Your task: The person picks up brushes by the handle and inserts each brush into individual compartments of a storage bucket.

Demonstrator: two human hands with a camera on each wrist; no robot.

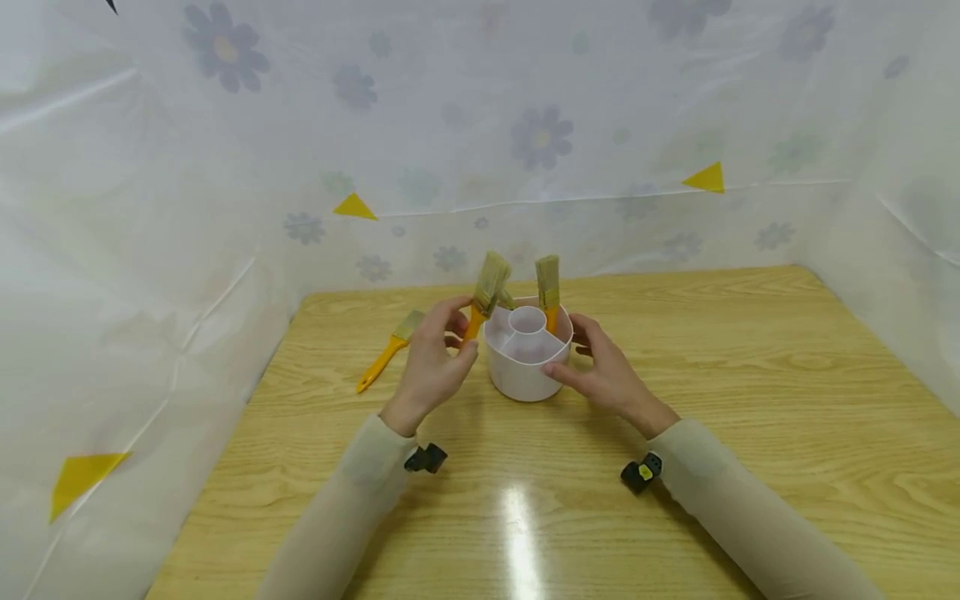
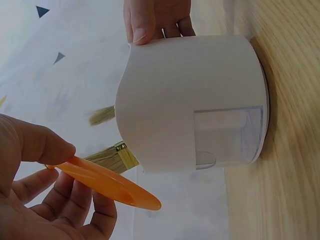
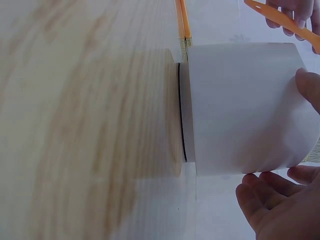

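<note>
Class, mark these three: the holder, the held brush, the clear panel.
Holder [image 1: 524,382]: head view, on its outer front wall.
Held brush [image 2: 112,185]: left wrist view, on its orange handle.
Clear panel [image 2: 229,135]: left wrist view, on its middle.

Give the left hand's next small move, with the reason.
Probably bring the held brush over the white holder, handle down: the left hand pinches it bristles-up beside the holder, which the right hand holds, and another brush stands inside.

Left hand [image 2: 52,207] pinching orange handle [image 2: 117,187], right hand [image 2: 162,15] against white holder [image 2: 165,100], wooden table [image 2: 292,110]
</note>
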